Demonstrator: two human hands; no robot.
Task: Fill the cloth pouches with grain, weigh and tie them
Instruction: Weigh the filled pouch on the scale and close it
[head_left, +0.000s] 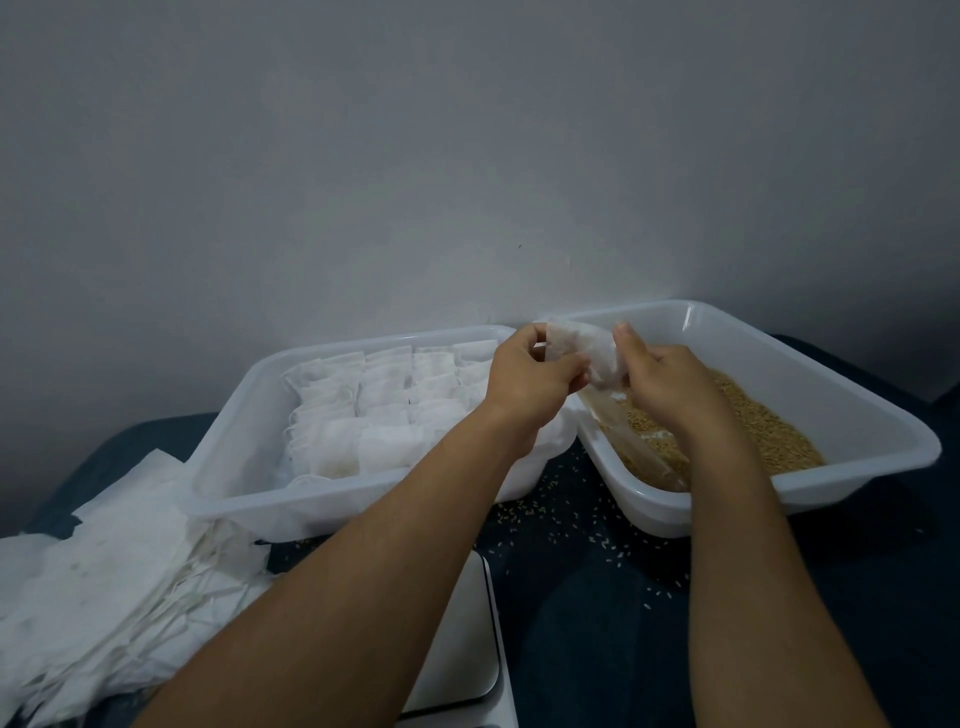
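Head view: white cloth pouch, crumpled, held up between both hands above the gap where the two trays meet. Left hand pinches its left side, right hand grips its right side. Left tray holds rows of filled white pouches. Right tray holds loose brown grain and a clear scoop. Scale sits near the bottom edge, partly under the left forearm. Flat empty pouches are piled at left. Spilled grains dot the dark tabletop between scale and trays.
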